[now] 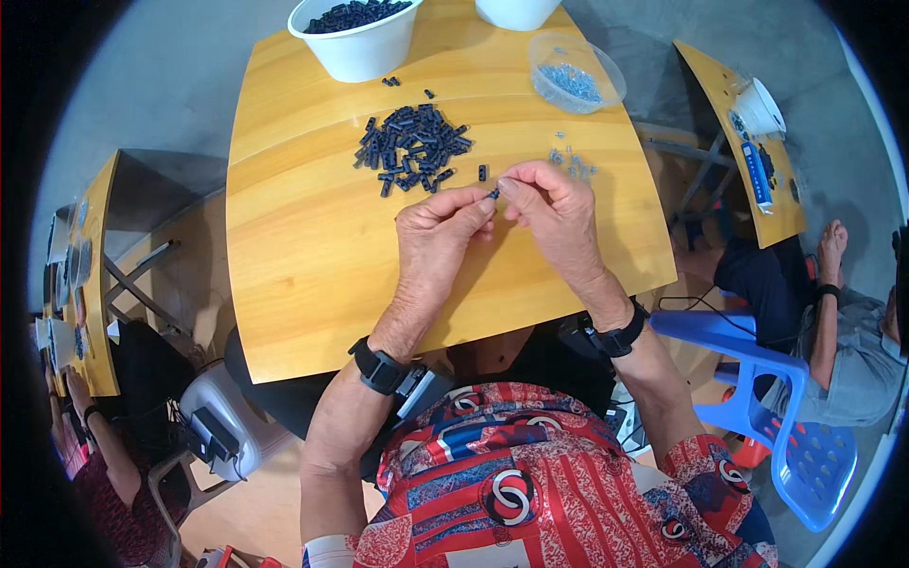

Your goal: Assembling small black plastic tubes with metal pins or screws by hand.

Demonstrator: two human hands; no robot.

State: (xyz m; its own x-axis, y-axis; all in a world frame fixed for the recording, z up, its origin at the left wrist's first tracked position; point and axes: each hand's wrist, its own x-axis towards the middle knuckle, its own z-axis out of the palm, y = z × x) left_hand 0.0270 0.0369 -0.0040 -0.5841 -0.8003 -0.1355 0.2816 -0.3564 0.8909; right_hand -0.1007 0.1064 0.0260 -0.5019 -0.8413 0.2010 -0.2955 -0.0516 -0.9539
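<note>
Over the middle of the table, my left hand point(437, 232) pinches a small black plastic piece point(493, 193) between thumb and forefinger. My right hand point(557, 210) meets it there, thumb and forefinger closed at the piece's end; whatever they grip is too small to make out. Just beyond the fingertips lies a single black piece point(483, 172). Farther left is a heap of similar black pieces point(413, 144). Several tiny clear or silvery parts point(574, 167) are scattered beyond my right hand.
A white bowl point(327, 44) full of black pieces stands at the table's far edge, with a second white bowl point(518, 13) beside it. A clear round tub point(606, 80) holds tiny pale-blue parts. Other people sit at tables left and right, near a blue plastic chair point(757, 379).
</note>
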